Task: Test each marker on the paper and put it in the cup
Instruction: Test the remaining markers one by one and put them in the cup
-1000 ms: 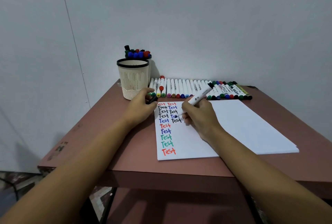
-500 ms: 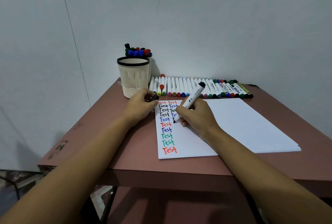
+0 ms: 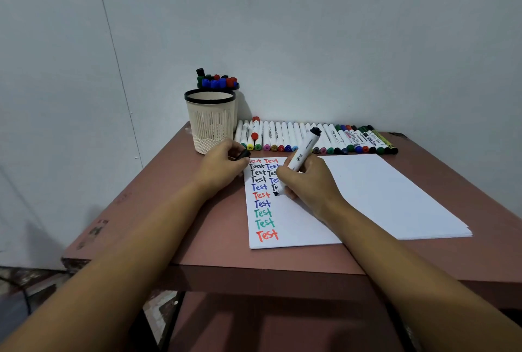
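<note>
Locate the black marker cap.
Head view, left of centre: the black cap sits in the left hand, by the paper's top-left corner, in front of the cream cup.

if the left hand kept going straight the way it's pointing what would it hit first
Probably the left end of the marker row, near the yellow-capped marker, right of the cup. The left hand, gripping a black cap, points forward-right; depth is unclear, so it might graze the cup first.

Bare forearms [image 3: 147, 238] — left hand [image 3: 223, 166], right hand [image 3: 309, 182] (bare)

Head view, downward over table [image 3: 158, 210]
</note>
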Tool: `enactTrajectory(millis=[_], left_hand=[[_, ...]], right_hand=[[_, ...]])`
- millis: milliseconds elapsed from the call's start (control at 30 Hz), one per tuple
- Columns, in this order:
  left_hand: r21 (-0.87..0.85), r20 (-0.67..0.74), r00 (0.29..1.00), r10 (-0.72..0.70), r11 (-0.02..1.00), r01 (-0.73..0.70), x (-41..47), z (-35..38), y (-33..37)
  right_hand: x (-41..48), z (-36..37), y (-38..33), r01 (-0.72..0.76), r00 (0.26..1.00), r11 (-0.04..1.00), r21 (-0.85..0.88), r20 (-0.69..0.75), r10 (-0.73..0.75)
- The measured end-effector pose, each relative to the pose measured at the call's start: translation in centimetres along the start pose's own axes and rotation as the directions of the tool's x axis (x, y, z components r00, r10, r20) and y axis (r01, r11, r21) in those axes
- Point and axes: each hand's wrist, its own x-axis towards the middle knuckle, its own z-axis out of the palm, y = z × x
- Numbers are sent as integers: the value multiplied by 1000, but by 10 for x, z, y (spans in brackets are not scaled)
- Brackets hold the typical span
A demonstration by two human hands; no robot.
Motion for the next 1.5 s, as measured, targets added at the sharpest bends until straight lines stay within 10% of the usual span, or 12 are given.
enactTrajectory(millis=[1500], left_hand=[[37, 9, 1000, -14, 999, 13, -2, -1, 3]], right_hand=[[2, -2, 2, -1, 997, 1000, 28, -78, 3]])
